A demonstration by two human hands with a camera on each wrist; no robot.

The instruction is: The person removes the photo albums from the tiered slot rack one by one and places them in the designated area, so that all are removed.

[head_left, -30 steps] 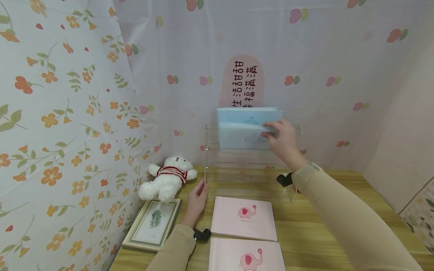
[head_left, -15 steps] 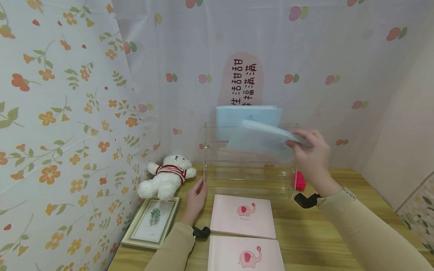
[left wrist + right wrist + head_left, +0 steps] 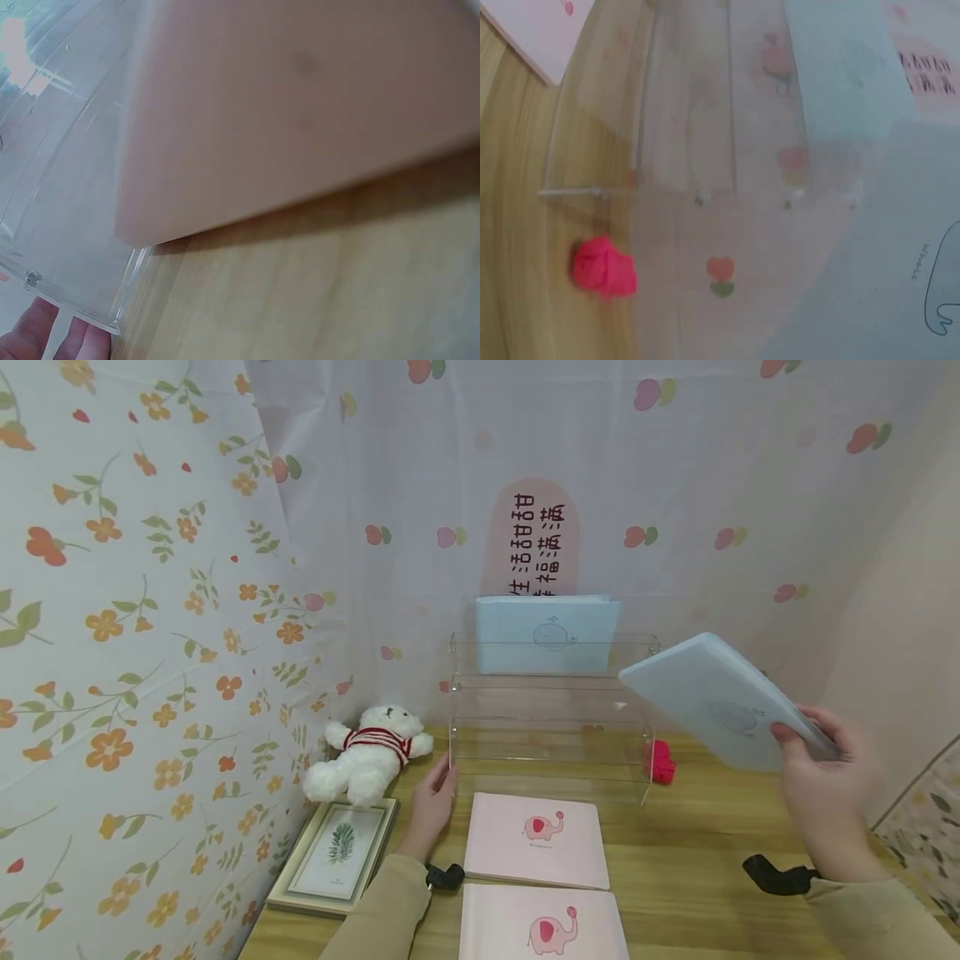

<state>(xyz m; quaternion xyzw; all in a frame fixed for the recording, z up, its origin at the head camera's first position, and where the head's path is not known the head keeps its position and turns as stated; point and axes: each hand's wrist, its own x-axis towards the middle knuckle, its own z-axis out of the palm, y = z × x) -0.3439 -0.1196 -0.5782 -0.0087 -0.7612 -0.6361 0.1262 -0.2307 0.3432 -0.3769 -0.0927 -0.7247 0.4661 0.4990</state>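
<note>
In the head view, the pale-blue, whale-printed rectangular booklet (image 3: 697, 702) had swung right, mostly past the tiered transparent plastic rack (image 3: 551, 747), pinched by the right hand (image 3: 828, 785); a slackening pinch might have dropped it. The left wrist view showed the left hand (image 3: 34, 330) touching the rack's edge, grip unclear; in the right wrist view, the booklet looked flat and smooth.

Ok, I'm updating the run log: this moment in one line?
right hand: grips blue book; left hand: touches clear rack; rack's top tier: another blue book; table: two pink books
</note>
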